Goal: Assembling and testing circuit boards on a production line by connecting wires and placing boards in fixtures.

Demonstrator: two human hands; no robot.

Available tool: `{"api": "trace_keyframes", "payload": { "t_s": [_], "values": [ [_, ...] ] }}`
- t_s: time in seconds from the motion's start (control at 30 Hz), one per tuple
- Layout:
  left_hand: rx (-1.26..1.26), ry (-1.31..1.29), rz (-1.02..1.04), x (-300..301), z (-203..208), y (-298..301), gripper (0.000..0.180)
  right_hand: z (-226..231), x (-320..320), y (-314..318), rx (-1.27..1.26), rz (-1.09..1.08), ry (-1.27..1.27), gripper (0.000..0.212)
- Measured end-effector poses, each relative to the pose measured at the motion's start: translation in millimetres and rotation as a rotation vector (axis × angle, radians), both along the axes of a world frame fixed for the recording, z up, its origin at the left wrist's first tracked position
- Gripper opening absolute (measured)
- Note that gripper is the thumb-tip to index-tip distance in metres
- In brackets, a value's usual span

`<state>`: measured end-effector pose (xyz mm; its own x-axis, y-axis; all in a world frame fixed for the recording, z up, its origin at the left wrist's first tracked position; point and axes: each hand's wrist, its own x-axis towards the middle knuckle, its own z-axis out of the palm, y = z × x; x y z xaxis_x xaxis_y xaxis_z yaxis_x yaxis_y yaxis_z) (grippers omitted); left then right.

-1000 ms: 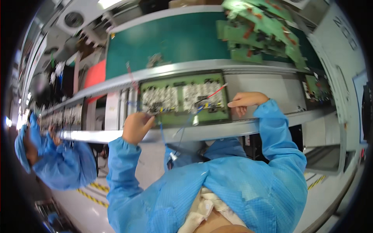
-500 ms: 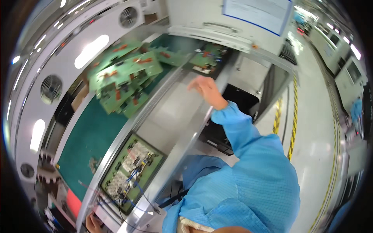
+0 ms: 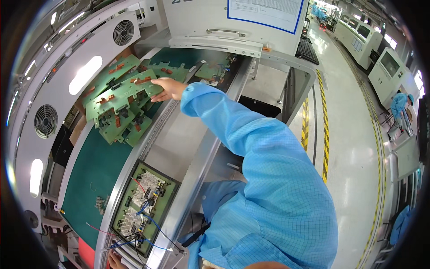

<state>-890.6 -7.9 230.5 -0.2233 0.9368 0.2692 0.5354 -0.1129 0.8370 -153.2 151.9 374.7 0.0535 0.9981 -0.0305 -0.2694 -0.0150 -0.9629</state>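
My right hand [image 3: 168,88], at the end of a blue sleeve, pinches the right end of a green circuit-board panel [image 3: 130,90] with orange and black clips. That panel lies on top of a loose pile of similar green panels [image 3: 117,131] on the green mat. Low at the left, only part of my left hand [image 3: 115,260] shows, beside the end of the rail and below some wires; its fingers are mostly hidden. Near it, a populated circuit board [image 3: 166,192] with white and black parts sits in a dark frame across the rails, with blue, black and red wires [image 3: 154,244] trailing off it.
A second framed board [image 3: 210,74] rests at the far end of the rails. Small metal parts [image 3: 100,204] lie on the green mat [image 3: 85,188]. A white machine with fans [image 3: 45,121] borders the left; a white cabinet [image 3: 201,18] stands ahead. Yellow-black floor tape [image 3: 325,148] runs along the right.
My right hand has moved left from above the rails to the pile and taken hold of the top panel's edge. The view has shifted slightly.
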Motion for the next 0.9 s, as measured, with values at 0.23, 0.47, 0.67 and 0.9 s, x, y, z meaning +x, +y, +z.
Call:
{"api": "trace_keyframes", "payload": {
  "t_s": [0.23, 0.47, 0.67, 0.9],
  "values": [
    [-0.055, -0.066, -0.038, -4, -3, -9, 0.032, -3, 1, -1, 0.029, 0.138, 0.023, 0.045],
    [-0.098, -0.05, 0.017, 8, 4, -17, 0.034, -4, -6, -3, 0.184, 0.107, 0.103, 0.034],
    [-0.11, -0.012, 0.077, 2, 9, -27, 0.036, 11, -22, -18, 0.304, 0.117, 0.181, 0.029],
    [-0.093, 0.024, 0.053, 8, 14, -23, 0.033, -1, -39, -44, 0.345, 0.183, 0.461, 0.035]
  ]
}}
